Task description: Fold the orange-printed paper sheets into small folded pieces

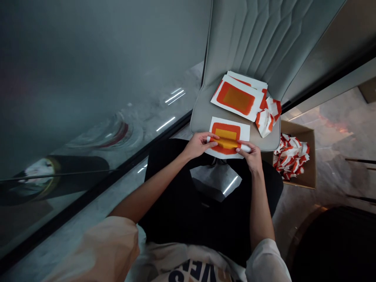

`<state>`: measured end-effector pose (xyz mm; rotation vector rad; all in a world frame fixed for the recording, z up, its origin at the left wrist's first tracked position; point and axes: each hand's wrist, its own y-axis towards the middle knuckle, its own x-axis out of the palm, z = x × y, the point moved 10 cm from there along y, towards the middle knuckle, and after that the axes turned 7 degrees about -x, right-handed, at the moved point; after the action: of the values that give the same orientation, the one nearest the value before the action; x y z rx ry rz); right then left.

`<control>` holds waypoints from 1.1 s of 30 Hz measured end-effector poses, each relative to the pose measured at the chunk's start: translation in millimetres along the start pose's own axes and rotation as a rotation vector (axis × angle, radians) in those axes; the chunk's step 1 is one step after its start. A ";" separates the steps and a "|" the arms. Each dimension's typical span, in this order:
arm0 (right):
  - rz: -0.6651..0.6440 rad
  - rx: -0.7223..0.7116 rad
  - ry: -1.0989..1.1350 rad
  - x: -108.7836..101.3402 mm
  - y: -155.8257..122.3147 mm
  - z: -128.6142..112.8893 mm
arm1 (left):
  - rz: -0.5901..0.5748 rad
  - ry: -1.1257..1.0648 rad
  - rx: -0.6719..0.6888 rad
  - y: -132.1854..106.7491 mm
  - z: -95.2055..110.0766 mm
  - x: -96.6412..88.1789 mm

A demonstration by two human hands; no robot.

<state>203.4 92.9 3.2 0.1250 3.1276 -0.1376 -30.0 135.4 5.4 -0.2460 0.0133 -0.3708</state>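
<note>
Both hands — left (197,146), right (253,157) — pinch yellow-orange paper roll (228,143), likely crushable, best held endwise, at grey padded seat's (201,119) front edge.

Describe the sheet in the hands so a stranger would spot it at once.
Find the grey chair, then the near edge of its seat. A white sheet with an orange frame around a yellow centre is there, nearer than the stack of sheets. Unlike those, it is held by the left hand and right hand, with a fold across it.
</note>
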 end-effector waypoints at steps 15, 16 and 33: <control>0.000 -0.077 -0.133 -5.9 4.1 0.0 | 0.158 0.270 0.097 -0.9 -2.1 -10.4; 0.014 -0.111 -0.189 -8.4 2.7 -4.5 | 0.179 0.281 0.100 -2.3 -1.2 -11.6; -0.194 -0.619 -0.981 51.2 -17.2 -43.2 | 0.211 0.336 0.134 -17.9 3.8 -7.2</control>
<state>150.8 83.7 47.2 -0.1945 2.0682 0.5780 -42.9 122.7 13.2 -0.0464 0.3415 -0.1987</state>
